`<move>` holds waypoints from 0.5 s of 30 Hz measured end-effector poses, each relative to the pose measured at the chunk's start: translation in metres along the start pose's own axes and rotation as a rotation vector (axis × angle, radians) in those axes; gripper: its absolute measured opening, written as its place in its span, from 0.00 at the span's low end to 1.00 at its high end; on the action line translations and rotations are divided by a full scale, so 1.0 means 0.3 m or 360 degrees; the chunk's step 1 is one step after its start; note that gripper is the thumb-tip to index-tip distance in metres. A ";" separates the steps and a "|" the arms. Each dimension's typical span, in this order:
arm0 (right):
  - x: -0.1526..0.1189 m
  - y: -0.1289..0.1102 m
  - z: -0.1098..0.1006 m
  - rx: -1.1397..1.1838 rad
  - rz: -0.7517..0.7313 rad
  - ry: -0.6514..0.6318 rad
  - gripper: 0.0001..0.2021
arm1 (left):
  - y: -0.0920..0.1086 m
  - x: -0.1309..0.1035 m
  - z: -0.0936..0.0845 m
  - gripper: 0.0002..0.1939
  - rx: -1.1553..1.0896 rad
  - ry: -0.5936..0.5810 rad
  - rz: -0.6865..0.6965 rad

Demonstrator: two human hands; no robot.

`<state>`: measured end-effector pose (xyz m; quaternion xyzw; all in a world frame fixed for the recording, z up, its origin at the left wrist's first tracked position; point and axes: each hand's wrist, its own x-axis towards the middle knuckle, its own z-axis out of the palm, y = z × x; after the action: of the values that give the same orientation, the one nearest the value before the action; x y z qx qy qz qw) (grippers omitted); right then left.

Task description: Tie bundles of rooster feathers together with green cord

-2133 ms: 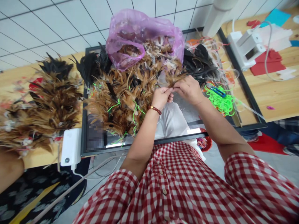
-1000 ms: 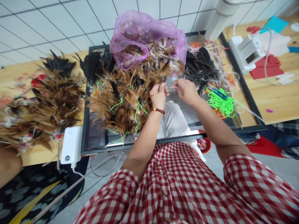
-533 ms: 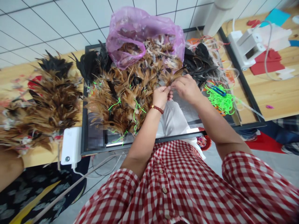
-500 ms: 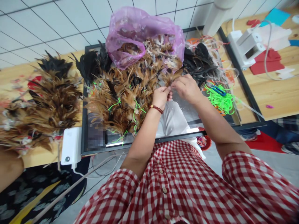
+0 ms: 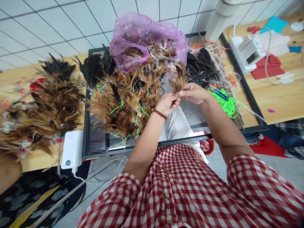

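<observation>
My left hand (image 5: 168, 103), with a beaded bracelet at its wrist, is closed in a pinch. Against its fingertips my right hand (image 5: 193, 93) pinches as well. Between them they grip a small bunch of brown feathers (image 5: 177, 83), whose tips point up and away from me. Left of my hands spreads a large pile of brown feathers (image 5: 133, 95), with bits of green cord (image 5: 138, 117) lying over it. Behind the pile a pink plastic bag (image 5: 152, 30) lies open with more feathers inside. Black feathers (image 5: 201, 68) lie just beyond my right hand.
A black-framed glass panel (image 5: 185, 138) bears these things. Bright green cord (image 5: 225, 103) with a dark blue tool (image 5: 220, 94) lies at right, near a white power strip (image 5: 242, 55). At left are another feather pile (image 5: 54, 104), a white power bank (image 5: 72, 148) and a person's arm (image 5: 9, 169).
My right hand has turned and its fingers now meet the left hand's from the side. The feather bunch between my hands now stands up more plainly. The view has shifted slightly.
</observation>
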<state>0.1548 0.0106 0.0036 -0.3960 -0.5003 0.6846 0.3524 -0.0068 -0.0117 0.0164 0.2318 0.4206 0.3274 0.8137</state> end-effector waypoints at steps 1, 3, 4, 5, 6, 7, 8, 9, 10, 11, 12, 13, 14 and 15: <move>0.003 0.003 -0.002 0.0028 -0.0009 0.0036 0.28 | -0.003 0.001 0.001 0.13 0.0024 -0.0010 0.0009; 0.011 0.010 -0.006 0.0067 -0.0044 0.0126 0.28 | -0.007 0.001 0.002 0.11 0.0070 -0.0018 0.0061; 0.015 0.013 -0.007 0.0074 -0.0067 0.0178 0.28 | -0.009 0.000 0.003 0.10 0.0092 -0.0017 0.0089; 0.019 0.015 -0.007 0.0076 -0.0088 0.0229 0.29 | -0.010 0.000 0.004 0.10 0.0116 -0.0016 0.0110; 0.022 0.016 -0.006 0.0072 -0.0108 0.0273 0.29 | -0.013 0.001 0.006 0.10 0.0144 -0.0014 0.0117; 0.025 0.018 -0.003 0.0063 -0.0130 0.0310 0.29 | -0.017 0.002 0.007 0.11 0.0177 -0.0007 0.0116; 0.028 0.020 0.000 0.0051 -0.0149 0.0335 0.30 | -0.022 0.005 0.009 0.13 0.0216 0.0006 0.0121; 0.032 0.024 0.003 0.0037 -0.0164 0.0349 0.30 | -0.029 0.009 0.010 0.13 0.0260 0.0039 0.0146; 0.036 0.030 0.005 0.0022 -0.0177 0.0356 0.30 | -0.036 0.014 0.012 0.14 0.0304 0.0089 0.0191; 0.042 0.039 0.005 0.0006 -0.0184 0.0358 0.31 | -0.043 0.019 0.013 0.14 0.0344 0.0146 0.0248; 0.049 0.049 0.003 -0.0013 -0.0186 0.0361 0.31 | -0.048 0.024 0.014 0.15 0.0375 0.0208 0.0305; 0.056 0.060 -0.001 -0.0038 -0.0192 0.0383 0.31 | -0.051 0.028 0.014 0.16 0.0391 0.0271 0.0350; 0.062 0.070 -0.007 -0.0083 -0.0217 0.0447 0.30 | -0.050 0.029 0.013 0.17 0.0391 0.0326 0.0374; 0.066 0.079 -0.015 -0.0163 -0.0278 0.0562 0.29 | -0.046 0.028 0.012 0.18 0.0375 0.0372 0.0380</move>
<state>0.1480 0.0238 -0.0238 -0.4823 -0.4973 0.5451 0.4722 0.0045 -0.0153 0.0048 0.3341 0.5171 0.3948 0.6820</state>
